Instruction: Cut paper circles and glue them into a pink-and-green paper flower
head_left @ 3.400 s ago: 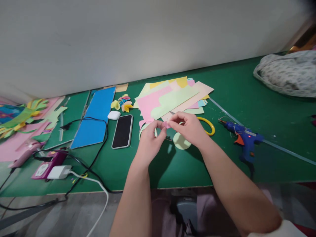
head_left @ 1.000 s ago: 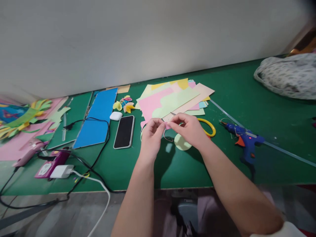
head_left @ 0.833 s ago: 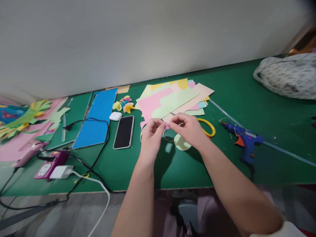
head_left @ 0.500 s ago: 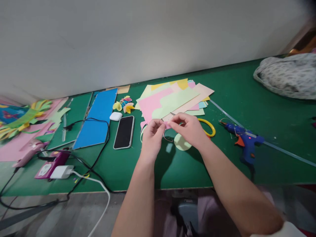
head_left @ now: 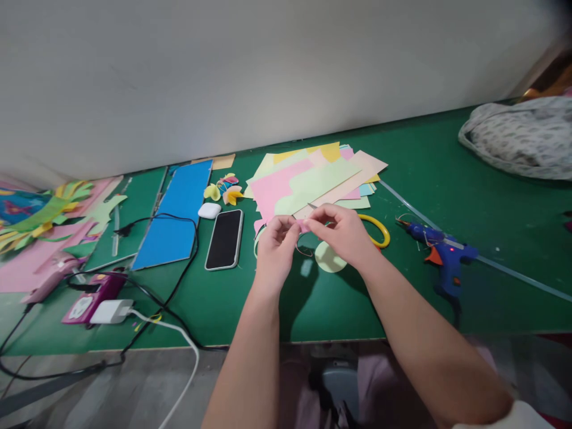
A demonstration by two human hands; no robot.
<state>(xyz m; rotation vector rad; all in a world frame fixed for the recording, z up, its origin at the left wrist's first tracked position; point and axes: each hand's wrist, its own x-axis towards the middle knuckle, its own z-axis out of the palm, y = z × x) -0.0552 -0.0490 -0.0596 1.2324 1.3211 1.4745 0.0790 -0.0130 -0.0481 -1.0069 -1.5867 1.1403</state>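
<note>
Between my two hands is a small piece of pink paper (head_left: pixel 304 226), pinched from both sides and mostly covered by fingers. My left hand (head_left: pixel 277 244) is closed on its left end. My right hand (head_left: pixel 342 235) grips the right end with thumb and forefinger. Under the right hand lies a pale green paper circle (head_left: pixel 329 257). Scissors with a yellow handle (head_left: pixel 379 231) rest partly hidden behind the right hand, their tip showing above it. Just beyond the hands spreads a pile of coloured paper sheets (head_left: pixel 322 182).
To the right lies a blue glue gun (head_left: pixel 447 253) with a clear glue stick. On the left are a phone (head_left: pixel 224 240), a white earbud case (head_left: pixel 210 210), paper flowers (head_left: pixel 226 189), a blue board (head_left: pixel 176 208) and a purple power strip (head_left: pixel 96 298) with trailing cables. A patterned pouch (head_left: pixel 521 137) sits far right.
</note>
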